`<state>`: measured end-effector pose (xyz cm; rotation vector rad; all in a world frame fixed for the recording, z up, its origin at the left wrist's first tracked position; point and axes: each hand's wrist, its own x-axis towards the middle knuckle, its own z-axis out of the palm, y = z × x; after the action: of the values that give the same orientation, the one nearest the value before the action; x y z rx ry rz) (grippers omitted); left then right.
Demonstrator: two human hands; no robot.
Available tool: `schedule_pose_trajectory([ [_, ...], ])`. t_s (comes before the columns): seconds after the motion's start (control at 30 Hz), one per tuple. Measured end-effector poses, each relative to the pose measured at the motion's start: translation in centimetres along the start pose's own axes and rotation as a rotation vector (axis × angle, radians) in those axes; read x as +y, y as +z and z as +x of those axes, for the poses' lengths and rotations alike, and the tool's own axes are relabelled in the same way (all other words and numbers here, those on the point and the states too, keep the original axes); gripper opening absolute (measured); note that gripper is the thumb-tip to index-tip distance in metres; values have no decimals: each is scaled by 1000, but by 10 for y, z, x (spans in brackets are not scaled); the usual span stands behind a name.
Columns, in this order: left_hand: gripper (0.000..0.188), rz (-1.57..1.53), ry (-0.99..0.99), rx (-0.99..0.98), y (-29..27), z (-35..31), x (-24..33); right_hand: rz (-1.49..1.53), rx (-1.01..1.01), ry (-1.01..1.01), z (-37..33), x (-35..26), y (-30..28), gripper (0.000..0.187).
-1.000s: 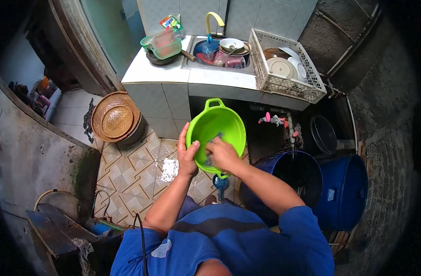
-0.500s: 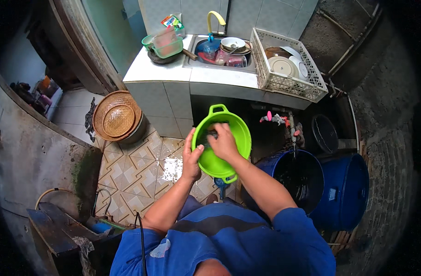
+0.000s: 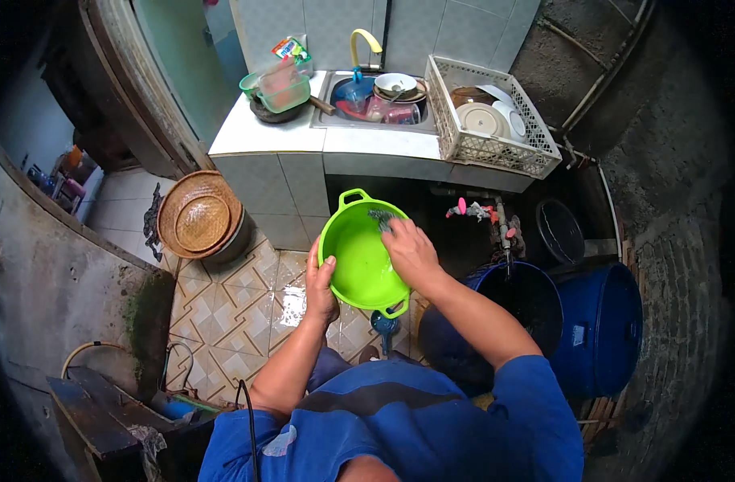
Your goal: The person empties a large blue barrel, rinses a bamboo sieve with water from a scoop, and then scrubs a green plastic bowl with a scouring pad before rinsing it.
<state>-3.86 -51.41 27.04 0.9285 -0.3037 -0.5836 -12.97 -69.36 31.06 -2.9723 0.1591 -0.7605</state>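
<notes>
My right hand [image 3: 415,255] has carried the grey scrubber [image 3: 379,215] from the left side of the green basin [image 3: 359,277] to its far right wall. I've turned the basin too: its far handle [image 3: 354,194] sits further left.

Glare whitens the floor tiles [image 3: 292,307]; picture corners fall black.

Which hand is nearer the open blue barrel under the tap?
Right. The right hand, with a grey scrubber at the green basin's right side, is just left of the open blue barrel; the left hand holds the basin's left side, farther off.
</notes>
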Motion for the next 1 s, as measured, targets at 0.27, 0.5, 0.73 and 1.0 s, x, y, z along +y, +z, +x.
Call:
schedule_pose_trajectory([
  [0.27, 62, 45, 4, -69, 12, -6, 7, 65, 21, 47, 17, -31, 20, 10],
  [0.5, 61, 139, 69, -3, 14, -2, 8, 705, -747, 379, -9, -57, 26, 27],
  [0.73, 45, 80, -102, 98, -11, 17, -3, 757, -496, -18, -35, -64, 16, 37],
  [1.0, 48, 288, -209, 340, -46, 36, -16, 336, -681, -208, -18, -13, -32, 27],
])
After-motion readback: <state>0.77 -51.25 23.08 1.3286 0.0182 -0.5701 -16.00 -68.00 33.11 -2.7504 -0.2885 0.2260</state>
